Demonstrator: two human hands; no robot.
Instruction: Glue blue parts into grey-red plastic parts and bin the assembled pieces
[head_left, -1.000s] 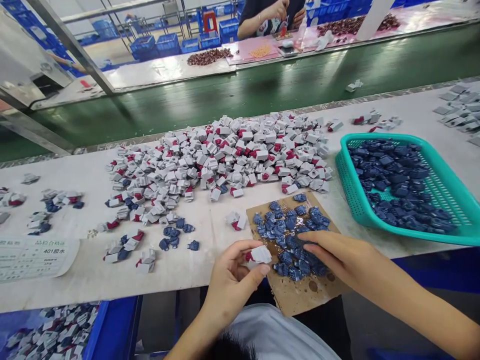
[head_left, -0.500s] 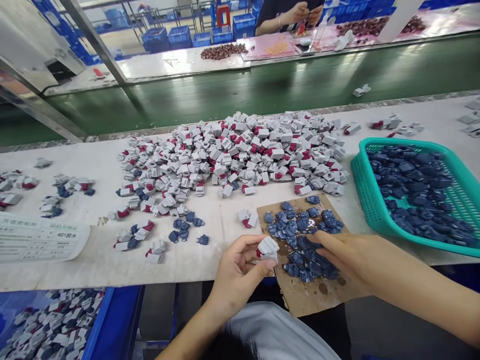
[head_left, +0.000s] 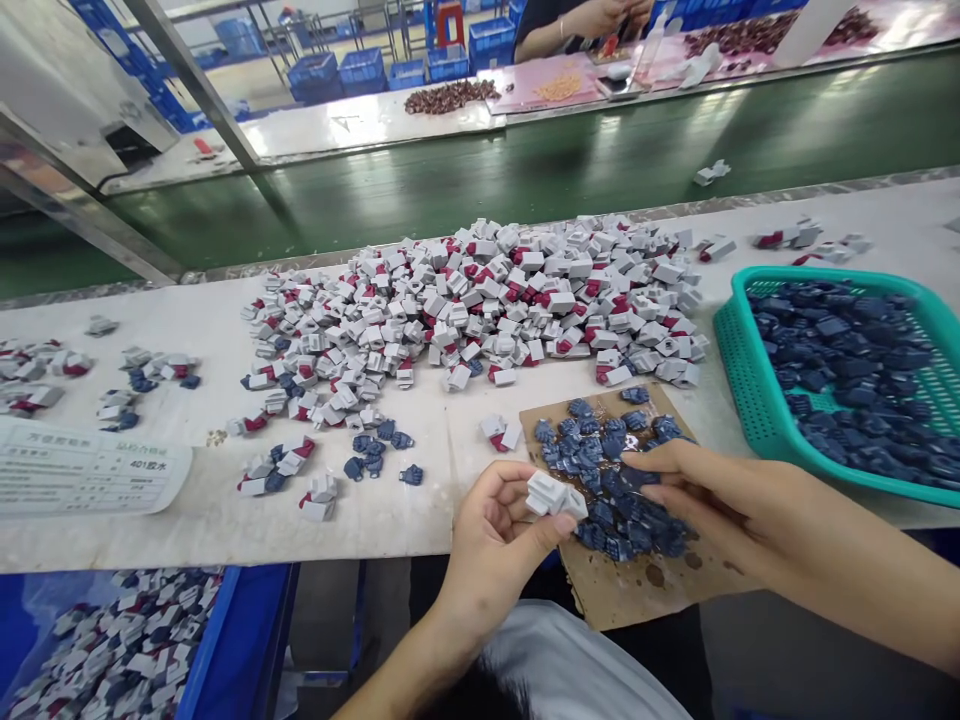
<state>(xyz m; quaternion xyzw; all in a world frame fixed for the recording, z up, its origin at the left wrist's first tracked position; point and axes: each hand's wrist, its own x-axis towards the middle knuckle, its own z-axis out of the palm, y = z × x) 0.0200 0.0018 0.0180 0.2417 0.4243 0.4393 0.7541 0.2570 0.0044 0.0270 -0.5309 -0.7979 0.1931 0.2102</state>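
My left hand (head_left: 514, 545) holds a light grey plastic toy part (head_left: 553, 497) between thumb and fingers, over the table's front edge. My right hand (head_left: 697, 490) reaches in from the right over a piece of cardboard (head_left: 630, 595). Between its thumb and forefinger is a dark blue plastic part (head_left: 639, 474), partly hidden by the fingers. Many dark blue fist-shaped parts (head_left: 577, 455) lie on the cardboard, which has wet-looking brown stains. A grey and maroon part (head_left: 500, 433) rests just left of the cardboard.
A large heap of grey and maroon parts (head_left: 465, 300) spreads behind my hands. To the right stands a green basket (head_left: 739, 370) of dark blue parts. A blue bin (head_left: 217, 640) is at lower left. Beyond runs a green conveyor (head_left: 420, 185); another person's hands (head_left: 600, 18) work across it.
My left hand has moved slightly right and turned the grey part, so its maroon piece no longer shows. My right thumb and forefinger have lifted slightly, with a dark blue part now visible between them.
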